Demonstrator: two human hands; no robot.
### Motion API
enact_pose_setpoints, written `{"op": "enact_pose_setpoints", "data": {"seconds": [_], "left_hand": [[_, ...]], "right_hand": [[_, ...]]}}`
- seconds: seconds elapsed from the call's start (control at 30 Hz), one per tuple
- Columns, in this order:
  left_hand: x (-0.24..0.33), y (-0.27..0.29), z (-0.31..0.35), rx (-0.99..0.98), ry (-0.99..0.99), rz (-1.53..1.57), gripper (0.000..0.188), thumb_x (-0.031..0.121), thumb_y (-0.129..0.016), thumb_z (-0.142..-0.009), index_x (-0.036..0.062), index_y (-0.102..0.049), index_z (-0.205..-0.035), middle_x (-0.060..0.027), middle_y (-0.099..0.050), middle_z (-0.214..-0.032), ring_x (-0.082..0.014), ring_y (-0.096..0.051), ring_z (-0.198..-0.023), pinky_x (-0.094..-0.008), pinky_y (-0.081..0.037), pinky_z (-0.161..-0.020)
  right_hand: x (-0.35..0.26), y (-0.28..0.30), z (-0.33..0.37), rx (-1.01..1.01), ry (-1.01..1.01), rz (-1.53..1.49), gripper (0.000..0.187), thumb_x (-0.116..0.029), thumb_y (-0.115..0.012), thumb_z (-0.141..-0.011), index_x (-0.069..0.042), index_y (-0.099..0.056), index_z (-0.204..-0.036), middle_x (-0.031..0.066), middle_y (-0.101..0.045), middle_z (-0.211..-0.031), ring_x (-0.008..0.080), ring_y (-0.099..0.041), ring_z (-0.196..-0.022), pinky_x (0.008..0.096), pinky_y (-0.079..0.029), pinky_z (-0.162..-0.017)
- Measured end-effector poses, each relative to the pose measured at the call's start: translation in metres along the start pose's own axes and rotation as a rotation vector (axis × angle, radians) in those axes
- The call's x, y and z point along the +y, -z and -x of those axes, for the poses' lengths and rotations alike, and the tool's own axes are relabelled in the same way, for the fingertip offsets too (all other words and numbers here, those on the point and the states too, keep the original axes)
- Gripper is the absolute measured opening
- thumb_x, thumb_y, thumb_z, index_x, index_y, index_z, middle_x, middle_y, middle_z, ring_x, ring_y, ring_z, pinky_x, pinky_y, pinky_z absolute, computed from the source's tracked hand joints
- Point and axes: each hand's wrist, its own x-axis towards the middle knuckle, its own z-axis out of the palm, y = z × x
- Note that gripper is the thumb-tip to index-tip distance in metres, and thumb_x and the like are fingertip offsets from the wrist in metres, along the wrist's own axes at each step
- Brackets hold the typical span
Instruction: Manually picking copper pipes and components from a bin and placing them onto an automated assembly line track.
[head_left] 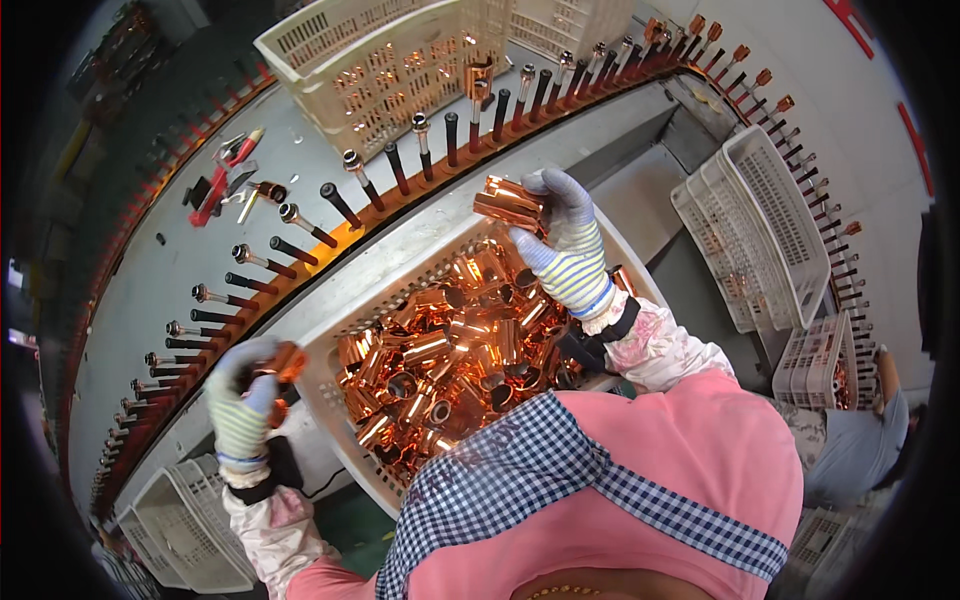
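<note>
My left hand (243, 408), in a striped knit glove, is closed round a copper pipe fitting (288, 361) beside the left rim of a basket; motion smears the fingers a little. Over the basket's far right part, my right hand (568, 243) grips a small bunch of copper tube pieces (508, 204) between thumb and fingers. Below and between both hands, the white plastic basket (345, 440) holds a heap of shiny copper fittings (430, 345), lying in all directions. In front of my hands runs a curved row of dark upright pins (340, 205), some topped with metal fittings.
Beyond the pins, a cream crate (385, 85) of copper parts stands on a grey table (130, 300), near red-handled tools (210, 195). White crates are stacked at right (755, 235) and lower left (190, 525). Another person's sleeve (860, 450) shows at far right.
</note>
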Motion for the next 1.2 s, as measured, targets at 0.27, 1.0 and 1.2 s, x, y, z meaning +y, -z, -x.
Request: {"op": "enact_pose_setpoints", "data": {"seconds": [0.27, 1.0, 1.2], "left_hand": [[0.052, -0.109, -0.007, -0.201, -0.165, -0.127, 0.046, 0.032, -0.079, -0.089, 0.0009, -0.07, -0.122, -0.015, -0.074, -0.11, -0.0258, -0.072, -0.103, -0.0355, -0.055, -0.094], [0.053, -0.145, -0.09, 0.079, -0.472, -0.414, 0.057, 0.022, -0.081, -0.088, 0.0039, -0.06, -0.138, -0.0155, -0.062, -0.136, -0.0287, -0.057, -0.13, -0.042, -0.042, -0.114], [-0.011, -0.085, -0.205, 0.417, -0.472, -0.46, 0.064, 0.025, -0.08, -0.088, 0.0062, -0.054, -0.144, -0.0191, -0.057, -0.138, -0.0321, -0.054, -0.13, -0.0446, -0.045, -0.11]], "right_hand": [[-0.036, -0.027, 0.02, -0.112, -0.229, -0.274, 0.073, 0.002, -0.077, -0.088, -0.013, -0.042, -0.151, 0.0067, -0.053, -0.141, 0.0214, -0.053, -0.132, 0.0412, -0.045, -0.115], [-0.023, -0.016, 0.03, -0.248, -0.53, 0.003, 0.058, -0.015, -0.085, -0.086, -0.003, -0.054, -0.133, 0.008, -0.059, -0.132, 0.02, -0.054, -0.127, 0.0363, -0.043, -0.113], [-0.01, -0.014, 0.031, -0.232, -0.634, -0.004, 0.056, -0.008, -0.083, -0.086, -0.007, -0.053, -0.133, 0.0069, -0.057, -0.134, 0.0174, -0.055, -0.126, 0.0346, -0.046, -0.111]]}}
